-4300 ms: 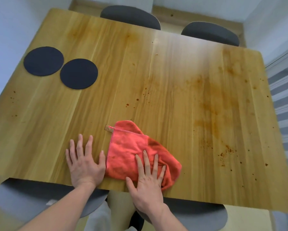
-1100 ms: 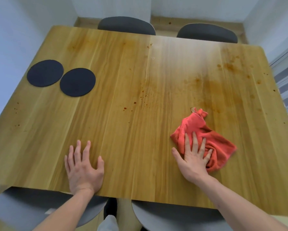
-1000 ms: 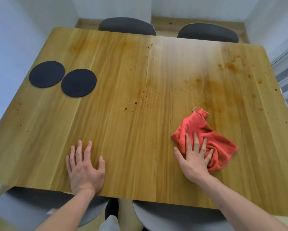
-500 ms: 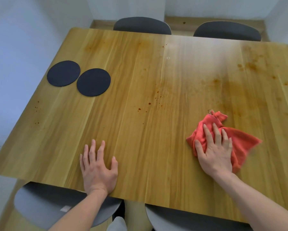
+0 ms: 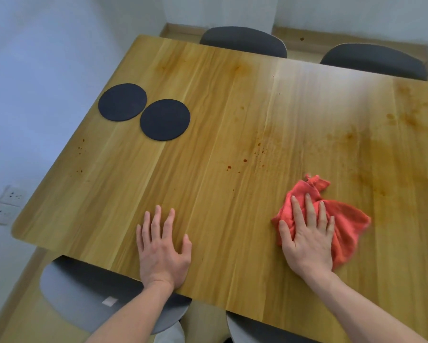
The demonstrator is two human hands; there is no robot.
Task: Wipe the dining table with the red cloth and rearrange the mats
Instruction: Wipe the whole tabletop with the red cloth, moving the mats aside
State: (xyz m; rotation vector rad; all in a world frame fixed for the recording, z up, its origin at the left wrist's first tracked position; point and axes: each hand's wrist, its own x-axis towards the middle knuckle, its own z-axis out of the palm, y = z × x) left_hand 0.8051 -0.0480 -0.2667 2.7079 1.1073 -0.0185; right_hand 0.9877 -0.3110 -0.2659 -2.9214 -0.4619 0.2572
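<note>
Head view showed the right hand [image 5: 308,240] pressing flat, fingers straight, on the bunched red cloth [image 5: 341,224] at lower right of the wooden table [image 5: 232,134]. Left hand [image 5: 162,251] lay spread flat near the bottom edge. Two round dark mats [image 5: 143,111] sat touching at upper left.

Both forearms bare, no sleeves; hands [image 5: 307,246] ungloved.

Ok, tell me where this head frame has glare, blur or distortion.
Head view: pale glare washes the far centre of the table; the red cloth smears at its right edge with motion blur; wide-angle bending splays the table's edges; both hands look sharp.
</note>
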